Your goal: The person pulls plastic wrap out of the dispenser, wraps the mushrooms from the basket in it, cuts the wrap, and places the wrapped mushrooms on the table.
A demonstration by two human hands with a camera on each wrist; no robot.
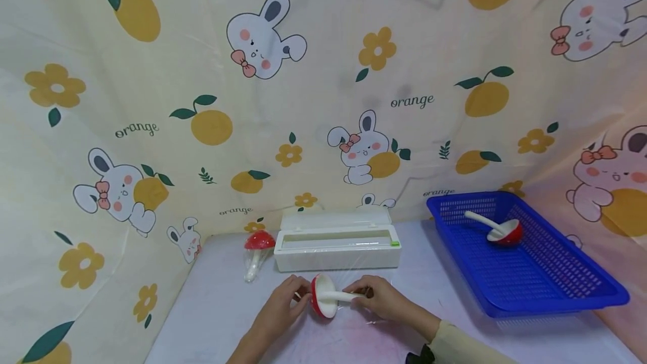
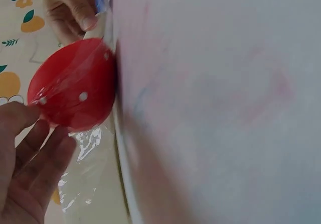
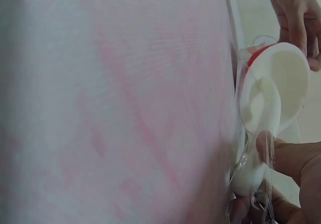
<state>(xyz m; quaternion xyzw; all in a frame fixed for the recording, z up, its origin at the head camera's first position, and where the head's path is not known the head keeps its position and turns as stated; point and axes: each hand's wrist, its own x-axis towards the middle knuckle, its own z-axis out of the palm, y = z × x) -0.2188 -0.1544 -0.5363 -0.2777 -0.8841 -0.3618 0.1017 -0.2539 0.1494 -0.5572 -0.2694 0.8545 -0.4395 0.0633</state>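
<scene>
A toy mushroom with a red, white-dotted cap and a white stem lies on its side over clear cling film on the table. My left hand is at the cap, thumb and fingers pinching film at its edge; in the left wrist view film stretches across the red cap. My right hand grips the white stem, with crinkled film wrapped around it between thumb and fingers. The stem's end is hidden by the right hand.
Behind the hands stands a white cling film box with its lid up and a green slider. To its left lies a film-wrapped mushroom. At right, a blue basket holds another mushroom. A patterned cloth hangs behind.
</scene>
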